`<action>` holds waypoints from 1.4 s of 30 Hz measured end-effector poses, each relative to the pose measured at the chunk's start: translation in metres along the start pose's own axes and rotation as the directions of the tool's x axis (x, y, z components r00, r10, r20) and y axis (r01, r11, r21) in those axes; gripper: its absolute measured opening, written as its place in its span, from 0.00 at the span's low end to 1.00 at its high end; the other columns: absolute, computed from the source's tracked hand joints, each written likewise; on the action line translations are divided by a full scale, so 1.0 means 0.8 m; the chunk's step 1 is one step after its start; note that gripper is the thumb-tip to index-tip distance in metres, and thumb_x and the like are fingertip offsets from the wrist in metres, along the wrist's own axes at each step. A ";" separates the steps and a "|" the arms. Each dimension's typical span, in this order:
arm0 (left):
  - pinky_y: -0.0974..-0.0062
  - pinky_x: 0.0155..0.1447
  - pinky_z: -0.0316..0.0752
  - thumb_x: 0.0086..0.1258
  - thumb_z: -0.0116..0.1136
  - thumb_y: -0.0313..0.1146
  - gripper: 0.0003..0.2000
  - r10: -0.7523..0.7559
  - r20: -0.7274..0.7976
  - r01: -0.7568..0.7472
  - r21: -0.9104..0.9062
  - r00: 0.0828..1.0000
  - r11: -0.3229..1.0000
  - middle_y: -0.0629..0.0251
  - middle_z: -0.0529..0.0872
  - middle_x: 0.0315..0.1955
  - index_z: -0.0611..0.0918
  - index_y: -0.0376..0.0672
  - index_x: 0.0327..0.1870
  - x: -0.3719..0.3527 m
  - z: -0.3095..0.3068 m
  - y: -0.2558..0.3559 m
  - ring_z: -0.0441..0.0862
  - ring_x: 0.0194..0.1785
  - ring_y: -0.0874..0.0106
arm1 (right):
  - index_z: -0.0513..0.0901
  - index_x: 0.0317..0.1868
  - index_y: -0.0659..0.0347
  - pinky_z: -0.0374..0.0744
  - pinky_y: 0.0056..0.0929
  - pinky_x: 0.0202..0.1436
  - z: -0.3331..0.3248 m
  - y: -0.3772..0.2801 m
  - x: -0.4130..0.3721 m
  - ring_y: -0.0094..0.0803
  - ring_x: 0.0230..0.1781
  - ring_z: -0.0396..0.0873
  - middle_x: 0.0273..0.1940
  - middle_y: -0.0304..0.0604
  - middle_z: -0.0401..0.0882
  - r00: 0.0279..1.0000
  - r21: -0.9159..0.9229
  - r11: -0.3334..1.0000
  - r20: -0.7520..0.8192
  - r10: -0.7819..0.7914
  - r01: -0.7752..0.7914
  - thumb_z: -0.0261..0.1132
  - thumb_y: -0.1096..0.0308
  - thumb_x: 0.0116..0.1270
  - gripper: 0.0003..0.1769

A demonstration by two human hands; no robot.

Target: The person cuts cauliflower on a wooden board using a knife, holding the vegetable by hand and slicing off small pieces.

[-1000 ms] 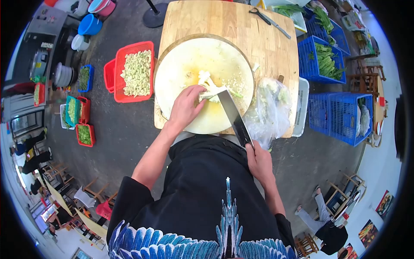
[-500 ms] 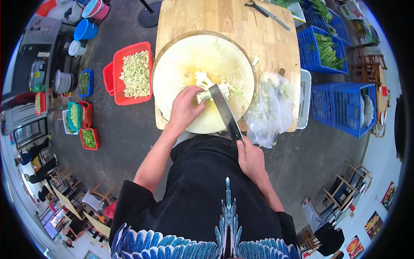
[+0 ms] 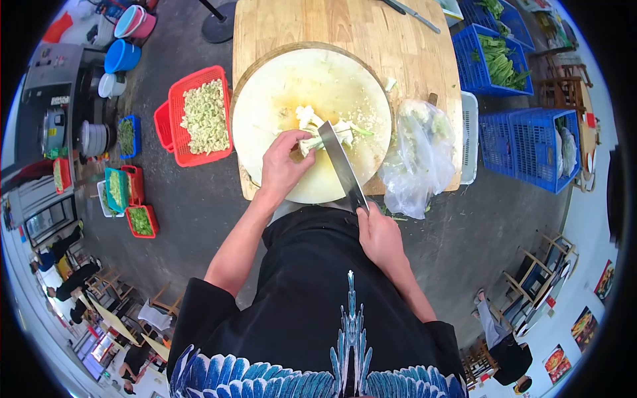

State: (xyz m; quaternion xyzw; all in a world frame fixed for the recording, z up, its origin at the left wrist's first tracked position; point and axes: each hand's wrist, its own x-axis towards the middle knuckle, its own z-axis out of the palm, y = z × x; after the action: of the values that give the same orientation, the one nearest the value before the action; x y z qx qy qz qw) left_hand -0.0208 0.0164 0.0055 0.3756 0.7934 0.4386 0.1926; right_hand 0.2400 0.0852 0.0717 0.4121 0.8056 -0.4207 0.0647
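Observation:
On a round, pale chopping board lies a piece of cauliflower, white florets at its top and pale green stem below. My left hand grips it from the left, fingers curled against the stem. In my right hand is the handle of a cleaver, whose long blade slants up and left across the board. The blade overlaps the right side of the cauliflower, with its tip end close to my left fingertips. Small white crumbs and stem pieces are scattered right of the blade.
The board stands on a wooden table. A clear plastic bag of cauliflower lies at its right. On the left is a red basket of chopped pieces. Blue crates stand farther right; a knife lies at the table's back.
My right hand and the cleaver have shifted slightly left over the cauliflower. My left hand keeps its hold. The camera view has tilted a little, so the table sits higher.

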 end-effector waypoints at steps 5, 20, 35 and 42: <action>0.68 0.56 0.90 0.67 0.77 0.25 0.16 -0.023 0.005 0.023 -0.026 1.000 0.999 0.60 0.92 0.54 0.89 0.41 0.55 -0.002 0.002 -0.003 0.93 0.50 0.63 | 0.83 0.57 0.65 0.82 0.67 0.38 0.011 0.002 -0.001 0.69 0.30 0.86 0.27 0.64 0.85 0.999 0.019 1.000 -0.034 -0.007 0.008 0.57 0.59 0.90 0.16; 0.68 0.67 0.88 0.68 0.75 0.20 0.18 0.012 0.128 -0.007 -0.042 0.992 0.999 0.58 0.85 0.64 0.87 0.40 0.58 -0.009 -0.009 -0.013 0.89 0.64 0.64 | 0.85 0.56 0.65 0.83 0.61 0.36 0.010 0.029 -0.017 0.65 0.29 0.87 0.26 0.61 0.85 1.000 -0.019 1.000 -0.017 -0.014 0.013 0.60 0.58 0.89 0.17; 0.66 0.66 0.91 0.66 0.75 0.18 0.19 -0.040 0.112 0.039 0.011 0.993 0.999 0.57 0.83 0.64 0.86 0.40 0.58 -0.011 -0.005 -0.007 0.89 0.64 0.62 | 0.86 0.50 0.63 0.80 0.60 0.32 0.015 0.041 -0.019 0.64 0.27 0.85 0.25 0.60 0.83 1.000 0.078 0.997 -0.024 -0.018 0.020 0.63 0.59 0.88 0.15; 0.65 0.67 0.91 0.67 0.74 0.17 0.18 -0.133 0.109 0.143 -0.090 0.985 0.986 0.59 0.84 0.65 0.86 0.39 0.57 -0.010 -0.005 -0.009 0.88 0.67 0.64 | 0.83 0.44 0.66 0.78 0.59 0.32 0.011 0.040 -0.012 0.66 0.29 0.84 0.25 0.62 0.82 1.000 0.178 0.984 0.017 0.021 -0.024 0.64 0.58 0.87 0.17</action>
State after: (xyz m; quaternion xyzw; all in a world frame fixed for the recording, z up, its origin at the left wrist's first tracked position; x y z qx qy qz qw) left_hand -0.0213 0.0058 0.0016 0.3318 0.7844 0.4423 0.2811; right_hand 0.2669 0.0825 0.0503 0.4221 0.7596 -0.4934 0.0384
